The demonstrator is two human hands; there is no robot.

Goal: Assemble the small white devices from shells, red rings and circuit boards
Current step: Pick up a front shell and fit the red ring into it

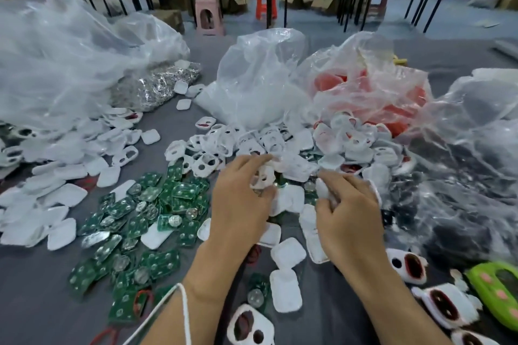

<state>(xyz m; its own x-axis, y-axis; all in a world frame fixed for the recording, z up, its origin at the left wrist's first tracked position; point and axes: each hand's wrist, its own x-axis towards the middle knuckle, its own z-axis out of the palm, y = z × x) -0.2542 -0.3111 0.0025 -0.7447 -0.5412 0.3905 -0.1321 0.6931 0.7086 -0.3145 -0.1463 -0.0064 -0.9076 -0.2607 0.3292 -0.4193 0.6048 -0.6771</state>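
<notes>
My left hand [241, 199] pinches a white shell with cut-out holes [263, 178] over the middle of the grey table. Beside it, my right hand [347, 204] curls its fingers round another small white piece [322, 190]. A heap of white front shells with holes [252, 143] lies just beyond both hands. Green circuit boards [157, 213] with round button cells are scattered to the left. Plain white back shells [286, 288] lie near my wrists. Shells fitted with red rings [445, 305] sit at the lower right. Red parts show inside a clear bag [372, 92].
Large clear plastic bags [70, 50] crowd the left, centre and right of the table. A bag of silvery parts [157, 87] lies at the back left. A green plastic item [501, 288] sits at the right edge. Stools [208, 17] and folding tables stand behind.
</notes>
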